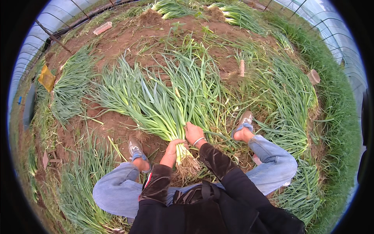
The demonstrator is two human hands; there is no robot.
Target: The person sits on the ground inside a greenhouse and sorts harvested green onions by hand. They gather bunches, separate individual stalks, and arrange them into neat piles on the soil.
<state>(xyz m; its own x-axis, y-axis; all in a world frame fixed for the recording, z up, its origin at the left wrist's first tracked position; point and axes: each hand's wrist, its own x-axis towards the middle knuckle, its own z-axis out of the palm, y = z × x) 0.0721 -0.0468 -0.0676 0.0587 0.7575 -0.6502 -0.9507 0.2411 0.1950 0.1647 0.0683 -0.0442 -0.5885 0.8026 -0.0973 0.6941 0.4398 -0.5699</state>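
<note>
A thick bunch of green allium plants with pale stalks and tangled roots (163, 117) lies between my legs, its roots towards me and its leaves fanned out ahead. My left hand (171, 152) is wrapped around the pale stalks just above the roots. On the bunch's right side my right hand (194, 133), with a pale band at its wrist, has its fingers curled at the stalks a little higher up; whether it pinches one leaf or several is hidden. More loose leafy plants (198, 79) lie on the soil just beyond and touch the bunch's leaves.
Piles of similar plants lie at the left (71, 84), right (292, 108) and far side (239, 17). A wooden stake or handle (242, 68) stands beyond my right foot. A pink tray (102, 28), a round pot (313, 76) and a yellow bag (46, 78) lie farther off.
</note>
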